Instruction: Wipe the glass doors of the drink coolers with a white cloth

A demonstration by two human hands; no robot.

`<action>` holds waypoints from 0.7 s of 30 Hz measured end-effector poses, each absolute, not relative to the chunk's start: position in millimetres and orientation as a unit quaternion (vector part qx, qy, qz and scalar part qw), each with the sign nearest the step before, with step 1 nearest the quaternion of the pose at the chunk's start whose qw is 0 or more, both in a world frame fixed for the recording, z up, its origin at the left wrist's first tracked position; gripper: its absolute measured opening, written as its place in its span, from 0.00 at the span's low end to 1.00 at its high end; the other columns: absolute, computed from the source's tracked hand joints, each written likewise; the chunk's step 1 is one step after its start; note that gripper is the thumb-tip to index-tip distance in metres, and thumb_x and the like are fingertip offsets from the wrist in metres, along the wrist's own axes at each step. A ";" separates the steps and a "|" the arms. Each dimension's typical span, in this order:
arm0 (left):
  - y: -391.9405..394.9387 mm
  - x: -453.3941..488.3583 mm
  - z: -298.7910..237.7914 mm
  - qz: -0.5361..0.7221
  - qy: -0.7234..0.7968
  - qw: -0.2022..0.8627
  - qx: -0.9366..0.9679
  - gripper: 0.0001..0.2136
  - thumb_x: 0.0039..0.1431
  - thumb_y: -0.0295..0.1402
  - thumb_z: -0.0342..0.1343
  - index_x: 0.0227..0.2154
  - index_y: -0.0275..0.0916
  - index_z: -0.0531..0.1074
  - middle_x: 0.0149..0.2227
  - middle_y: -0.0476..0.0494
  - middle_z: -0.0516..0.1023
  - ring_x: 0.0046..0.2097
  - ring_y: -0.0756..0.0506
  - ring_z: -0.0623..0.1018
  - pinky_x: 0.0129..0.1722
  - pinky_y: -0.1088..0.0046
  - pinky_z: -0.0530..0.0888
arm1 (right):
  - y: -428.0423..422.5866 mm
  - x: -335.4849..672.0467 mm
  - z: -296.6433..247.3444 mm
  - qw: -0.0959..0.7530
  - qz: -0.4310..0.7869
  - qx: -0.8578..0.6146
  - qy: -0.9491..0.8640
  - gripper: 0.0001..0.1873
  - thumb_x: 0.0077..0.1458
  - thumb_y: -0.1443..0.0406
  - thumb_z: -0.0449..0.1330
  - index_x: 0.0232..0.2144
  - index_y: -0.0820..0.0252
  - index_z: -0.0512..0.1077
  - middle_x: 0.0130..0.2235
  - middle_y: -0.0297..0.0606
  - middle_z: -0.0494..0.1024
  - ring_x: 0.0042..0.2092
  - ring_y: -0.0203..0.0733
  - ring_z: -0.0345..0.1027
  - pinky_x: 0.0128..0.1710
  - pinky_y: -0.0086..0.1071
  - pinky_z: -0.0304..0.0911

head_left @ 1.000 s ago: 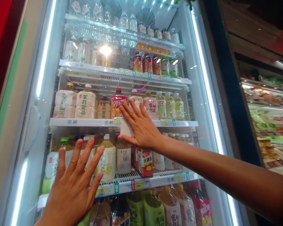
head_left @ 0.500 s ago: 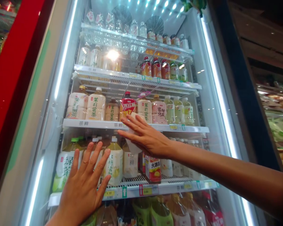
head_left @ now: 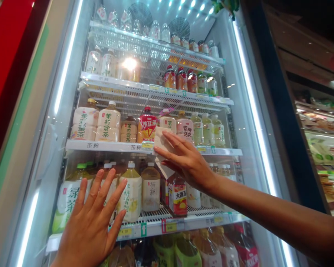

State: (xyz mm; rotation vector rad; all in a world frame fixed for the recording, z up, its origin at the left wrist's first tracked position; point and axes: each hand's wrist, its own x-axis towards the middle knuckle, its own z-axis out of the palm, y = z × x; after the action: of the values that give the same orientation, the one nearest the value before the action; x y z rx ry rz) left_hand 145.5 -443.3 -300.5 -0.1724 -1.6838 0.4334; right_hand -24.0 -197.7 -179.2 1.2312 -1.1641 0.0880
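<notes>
My left hand is open with fingers spread, held flat at the glass door of a drinks fridge. It stands in front of the large green-tea bottles. My right hand reaches in from the right edge, fingers stretched over a white paper towel. The hand holds the towel against the glass. The towel partly covers the view of the middle-shelf bottles, beside a red-labelled iced-tea bottle. Part of the towel is hidden under the fingers.
Bottles stand on several wire shelves behind the glass. Lit strips run down both sides of the fridge. A red panel is at the left. Stocked shelves are at the right. Green leaves hang at the top.
My right hand has moved to the right across the glass with the paper towel, and more of the towel shows. My left hand stays spread. The view has shifted slightly.
</notes>
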 end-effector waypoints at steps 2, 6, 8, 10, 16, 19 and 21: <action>-443.5 146.0 -300.6 0.194 -0.740 0.639 -0.076 0.34 0.67 0.46 0.52 0.72 0.45 0.51 0.76 0.42 0.46 0.77 0.38 0.45 0.75 0.52 0.39 | -199.8 -27.4 -182.2 0.639 0.028 0.550 -0.537 0.44 0.69 0.64 0.54 0.73 0.35 0.29 0.77 0.32 0.35 0.76 0.54 0.39 0.70 0.58 0.56; -443.7 146.7 -301.0 0.199 -0.739 0.639 -0.074 0.34 0.67 0.46 0.52 0.72 0.45 0.50 0.76 0.42 0.45 0.77 0.38 0.45 0.75 0.52 0.38 | -203.5 -28.2 -193.3 0.628 0.017 0.532 -0.567 0.46 0.67 0.47 0.53 0.74 0.40 0.30 0.76 0.36 0.24 0.76 0.65 0.27 0.71 0.68 0.46; -443.6 146.5 -301.2 0.199 -0.740 0.639 -0.072 0.34 0.67 0.47 0.52 0.73 0.46 0.50 0.76 0.43 0.45 0.76 0.38 0.45 0.75 0.52 0.39 | -204.7 -25.2 -202.7 0.623 0.008 0.534 -0.571 0.50 0.64 0.39 0.50 0.75 0.48 0.30 0.76 0.42 0.24 0.76 0.66 0.25 0.71 0.69 0.42; -443.6 145.9 -301.4 0.199 -0.741 0.637 -0.071 0.34 0.67 0.47 0.51 0.73 0.46 0.50 0.76 0.43 0.45 0.76 0.38 0.46 0.75 0.52 0.39 | -204.9 -21.8 -210.8 0.606 -0.020 0.555 -0.569 0.53 0.63 0.37 0.47 0.75 0.57 0.29 0.76 0.47 0.31 0.76 0.61 0.24 0.73 0.64 0.41; -443.3 144.4 -301.3 0.199 -0.737 0.642 -0.074 0.34 0.67 0.46 0.52 0.72 0.45 0.52 0.76 0.41 0.47 0.76 0.37 0.47 0.75 0.51 0.40 | -203.2 -24.5 -184.6 0.574 -0.065 0.592 -0.562 0.54 0.63 0.35 0.44 0.74 0.57 0.26 0.76 0.42 0.41 0.77 0.52 0.28 0.75 0.56 0.36; -442.6 145.0 -301.0 0.203 -0.737 0.640 -0.072 0.34 0.67 0.47 0.51 0.72 0.44 0.51 0.76 0.40 0.47 0.76 0.37 0.46 0.75 0.50 0.39 | -209.8 -23.5 -174.5 0.615 0.012 0.531 -0.583 0.52 0.65 0.37 0.44 0.73 0.57 0.22 0.76 0.44 0.33 0.76 0.56 0.23 0.75 0.61 0.32; -443.0 145.3 -300.9 0.207 -0.740 0.636 -0.071 0.34 0.67 0.47 0.51 0.72 0.44 0.50 0.76 0.41 0.46 0.76 0.37 0.45 0.75 0.51 0.39 | -216.8 -17.6 -184.4 0.595 -0.028 0.572 -0.564 0.56 0.63 0.35 0.43 0.74 0.61 0.24 0.76 0.44 0.33 0.76 0.54 0.21 0.75 0.57 0.30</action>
State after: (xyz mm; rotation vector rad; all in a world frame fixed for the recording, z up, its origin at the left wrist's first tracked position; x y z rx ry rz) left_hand 145.3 -443.0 -300.9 -0.1627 -1.6919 0.4726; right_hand -17.6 -216.8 -184.4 1.3286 -1.3096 -0.0661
